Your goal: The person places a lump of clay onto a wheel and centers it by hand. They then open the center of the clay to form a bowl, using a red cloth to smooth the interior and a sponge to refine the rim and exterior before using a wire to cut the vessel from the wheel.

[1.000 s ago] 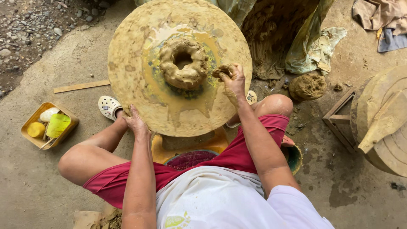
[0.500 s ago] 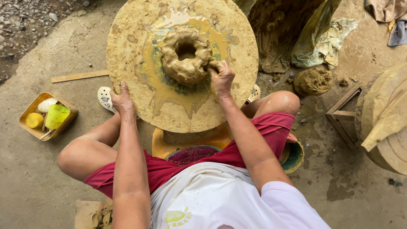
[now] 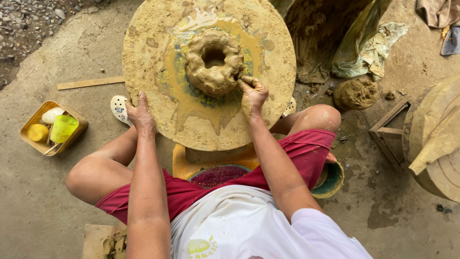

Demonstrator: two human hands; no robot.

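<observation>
A: The right hand (image 3: 253, 93) sits on the round clay-smeared wheel (image 3: 143, 43), its fingers (image 3: 247, 80) curled and bunched together, the tips pushed against the lower right flank of the clay ring (image 3: 211, 60). Nothing is pinched between them; they press into the clay wall itself.

B: And the left hand (image 3: 139, 114)?

A: It lies flat at the wheel's near left edge, fingers held close together and pointing up across the rim, palm down on the disc. It holds nothing.

B: Where does the clay ring stand?

A: Just above the middle of the wheel, a thick lumpy ring with 1 dark hollow in its centre. A wet yellow-brown slick spreads around it and runs in drips toward the person.

B: What lies around the wheel?

A: To the left on the concrete floor (image 3: 28, 201) sits a yellow tray (image 3: 29, 122) with a green cup and 2 pale and yellow rounded things inside. A thin wooden stick (image 3: 90, 83) lies above it, well apart. A white sandal (image 3: 118, 107) shows just beside the left hand, partly under the wheel's edge.

B: And on the right?

A: A rough ball of clay (image 3: 355, 93) rests on the ground near the right knee. Further right stands a stack of round wooden discs (image 3: 438, 139), with a wooden frame (image 3: 389, 129) leaning beside it.
</observation>
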